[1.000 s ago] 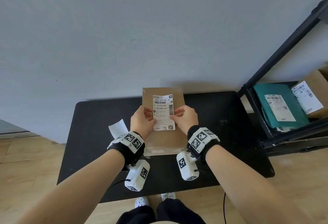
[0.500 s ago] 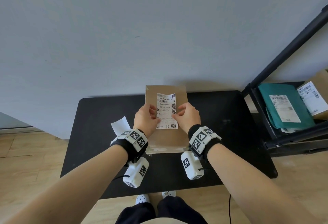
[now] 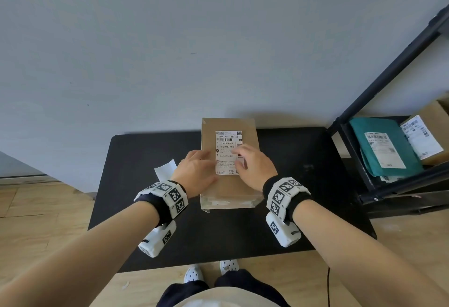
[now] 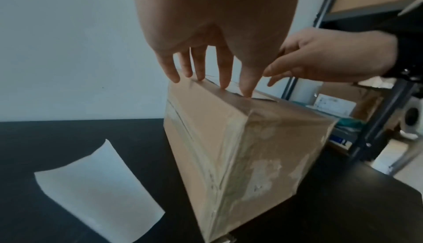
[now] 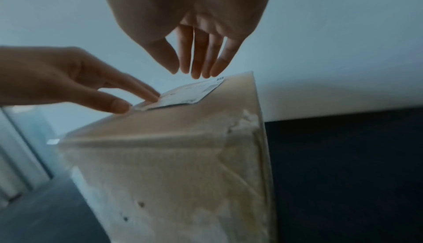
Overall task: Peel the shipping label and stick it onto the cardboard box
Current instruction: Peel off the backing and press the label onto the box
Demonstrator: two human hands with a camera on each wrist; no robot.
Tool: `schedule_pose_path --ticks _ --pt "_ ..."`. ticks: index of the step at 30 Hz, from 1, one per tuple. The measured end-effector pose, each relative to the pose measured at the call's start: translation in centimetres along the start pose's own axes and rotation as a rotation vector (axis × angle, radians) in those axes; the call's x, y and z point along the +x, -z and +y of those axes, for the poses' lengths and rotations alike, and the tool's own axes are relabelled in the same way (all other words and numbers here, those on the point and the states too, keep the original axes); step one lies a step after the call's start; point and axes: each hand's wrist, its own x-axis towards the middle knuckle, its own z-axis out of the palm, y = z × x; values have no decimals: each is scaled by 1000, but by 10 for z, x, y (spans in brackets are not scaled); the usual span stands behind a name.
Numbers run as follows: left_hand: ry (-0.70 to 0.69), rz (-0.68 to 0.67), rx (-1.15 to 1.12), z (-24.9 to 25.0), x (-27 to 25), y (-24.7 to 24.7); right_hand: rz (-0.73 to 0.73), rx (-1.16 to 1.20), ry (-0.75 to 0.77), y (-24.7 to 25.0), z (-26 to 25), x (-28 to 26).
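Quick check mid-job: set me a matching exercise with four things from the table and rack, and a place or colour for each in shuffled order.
Things:
1. label
2. backing paper
3. teal mailer
4. table

Descriptions:
A. black
B. lying on the rack at the right
C. on top of the box, under both hands' fingers
D. blank white, lying on the table left of the box

Pairs: 1-C, 2-D, 3-B, 4-A

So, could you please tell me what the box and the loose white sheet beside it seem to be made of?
Cardboard box: brown matte cardboard, with glossy clear tape over its near end. White sheet: thin, smooth, slightly curled paper, probably the label's peeled backing.
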Motion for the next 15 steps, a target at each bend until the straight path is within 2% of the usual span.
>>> schedule_pose_path --ticks 4,8,15 --pt "-39 -64 43 -9 -4 -4 -191 -138 163 -10 -6 -15" --pt "-16 -78 9 -12 -4 -7 -321 -245 223 -22 -9 -22" --pt "69 -75 -163 -12 3 -7 -323 -341 235 -25 2 -35"
